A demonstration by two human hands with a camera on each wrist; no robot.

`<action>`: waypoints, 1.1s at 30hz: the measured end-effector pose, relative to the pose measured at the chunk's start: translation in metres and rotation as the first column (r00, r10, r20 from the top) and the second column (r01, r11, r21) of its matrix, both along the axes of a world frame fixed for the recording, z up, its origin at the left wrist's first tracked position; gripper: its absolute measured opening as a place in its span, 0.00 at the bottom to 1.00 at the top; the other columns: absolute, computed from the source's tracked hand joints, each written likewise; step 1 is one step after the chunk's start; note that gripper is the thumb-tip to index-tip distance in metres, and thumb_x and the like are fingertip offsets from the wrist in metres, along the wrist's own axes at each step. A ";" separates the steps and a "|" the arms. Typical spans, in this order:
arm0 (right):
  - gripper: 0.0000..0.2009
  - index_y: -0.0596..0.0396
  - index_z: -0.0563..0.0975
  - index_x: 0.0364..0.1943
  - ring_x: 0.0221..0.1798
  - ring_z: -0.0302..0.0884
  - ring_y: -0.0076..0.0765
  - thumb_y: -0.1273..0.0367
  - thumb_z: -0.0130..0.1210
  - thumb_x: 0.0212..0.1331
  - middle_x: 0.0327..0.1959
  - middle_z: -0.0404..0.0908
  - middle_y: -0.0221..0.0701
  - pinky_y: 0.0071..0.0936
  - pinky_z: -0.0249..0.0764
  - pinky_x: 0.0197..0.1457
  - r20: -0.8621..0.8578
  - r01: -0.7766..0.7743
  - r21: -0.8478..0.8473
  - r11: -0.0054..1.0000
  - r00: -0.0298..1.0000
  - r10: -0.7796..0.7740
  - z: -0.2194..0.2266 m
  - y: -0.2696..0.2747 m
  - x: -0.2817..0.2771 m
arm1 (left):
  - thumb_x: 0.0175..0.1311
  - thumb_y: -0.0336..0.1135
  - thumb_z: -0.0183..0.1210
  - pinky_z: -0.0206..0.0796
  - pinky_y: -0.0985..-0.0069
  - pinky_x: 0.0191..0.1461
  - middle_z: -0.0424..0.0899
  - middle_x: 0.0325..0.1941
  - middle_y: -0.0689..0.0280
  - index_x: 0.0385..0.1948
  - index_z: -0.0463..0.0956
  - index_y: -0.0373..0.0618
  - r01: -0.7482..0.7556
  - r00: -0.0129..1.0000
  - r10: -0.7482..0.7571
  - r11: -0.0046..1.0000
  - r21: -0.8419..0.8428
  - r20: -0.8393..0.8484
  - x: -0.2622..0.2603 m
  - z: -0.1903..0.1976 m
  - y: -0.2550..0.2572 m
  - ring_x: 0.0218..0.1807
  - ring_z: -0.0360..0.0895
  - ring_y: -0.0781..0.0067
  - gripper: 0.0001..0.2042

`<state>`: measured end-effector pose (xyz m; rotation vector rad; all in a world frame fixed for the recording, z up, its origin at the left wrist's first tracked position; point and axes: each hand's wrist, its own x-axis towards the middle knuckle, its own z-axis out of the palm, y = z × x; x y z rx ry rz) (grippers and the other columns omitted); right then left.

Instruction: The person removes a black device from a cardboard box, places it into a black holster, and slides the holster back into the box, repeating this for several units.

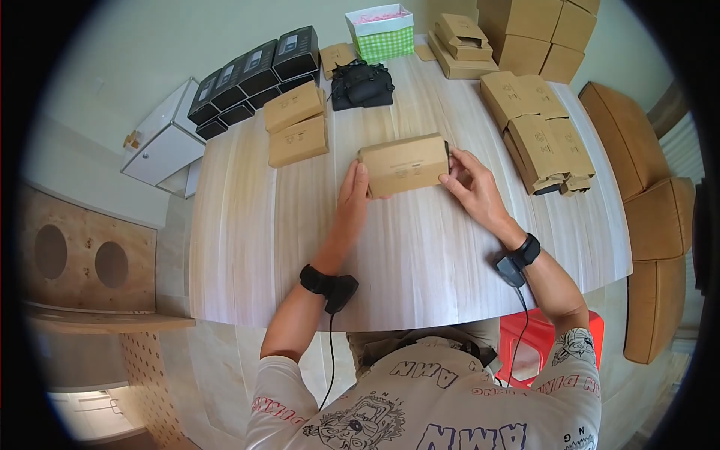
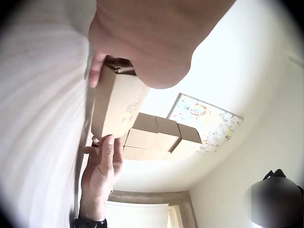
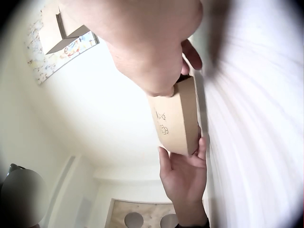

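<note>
A brown cardboard box (image 1: 405, 166) with small dark print is held between both hands over the middle of the table. The left hand (image 1: 355, 184) grips its left end, thumb on the near face and fingers underneath. At the right end, which shows a dark opening, the right hand (image 1: 472, 189) pinches the edge with thumb and fingers. In the left wrist view the box (image 2: 118, 102) is tilted, with folded flaps at its near end. The right wrist view shows the box (image 3: 175, 118) with the left hand (image 3: 186, 175) cupped round its far end.
Cardboard boxes (image 1: 298, 126) lie left of the held box, and several more (image 1: 536, 127) at the right. Behind stand a black pouch (image 1: 362, 85), a green checked bin (image 1: 384, 43), stacked black boxes (image 1: 259, 67) and large cartons (image 1: 536, 30). The wooden table (image 1: 405, 262) has its edge near the person.
</note>
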<state>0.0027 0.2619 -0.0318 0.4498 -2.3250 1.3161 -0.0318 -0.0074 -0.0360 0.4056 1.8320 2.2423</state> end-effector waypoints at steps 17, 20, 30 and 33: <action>0.27 0.60 0.74 0.69 0.32 0.77 0.23 0.67 0.68 0.69 0.40 0.82 0.32 0.24 0.74 0.32 0.083 -0.217 -0.191 0.957 0.968 0.237 0.016 -0.018 0.031 | 0.85 0.59 0.45 0.72 0.72 0.43 0.87 0.48 0.65 0.60 0.77 0.44 0.107 0.960 -0.143 0.982 0.157 0.241 -0.003 0.002 -0.009 0.45 0.82 0.74 0.26; 0.28 0.62 0.74 0.69 0.28 0.75 0.22 0.65 0.69 0.68 0.33 0.82 0.30 0.24 0.73 0.31 0.130 -0.227 -0.216 0.950 0.957 0.259 0.017 -0.019 0.031 | 0.86 0.58 0.44 0.72 0.72 0.43 0.87 0.50 0.65 0.60 0.77 0.44 0.078 0.964 -0.116 0.984 0.161 0.241 -0.003 0.002 -0.008 0.46 0.82 0.74 0.26; 0.27 0.64 0.73 0.69 0.32 0.76 0.23 0.67 0.66 0.70 0.33 0.81 0.29 0.26 0.72 0.35 0.209 -0.205 -0.285 0.937 0.940 0.269 0.019 -0.020 0.029 | 0.87 0.57 0.42 0.72 0.72 0.44 0.85 0.49 0.64 0.61 0.75 0.43 0.083 0.973 -0.106 0.989 0.119 0.204 -0.006 0.002 -0.008 0.44 0.81 0.74 0.26; 0.27 0.64 0.72 0.69 0.33 0.75 0.22 0.67 0.65 0.70 0.33 0.80 0.29 0.25 0.72 0.35 0.225 -0.211 -0.295 0.932 0.933 0.282 0.018 -0.019 0.028 | 0.87 0.57 0.41 0.72 0.72 0.44 0.85 0.49 0.64 0.61 0.75 0.43 0.076 0.975 -0.097 0.991 0.111 0.198 -0.006 0.002 -0.007 0.44 0.80 0.74 0.26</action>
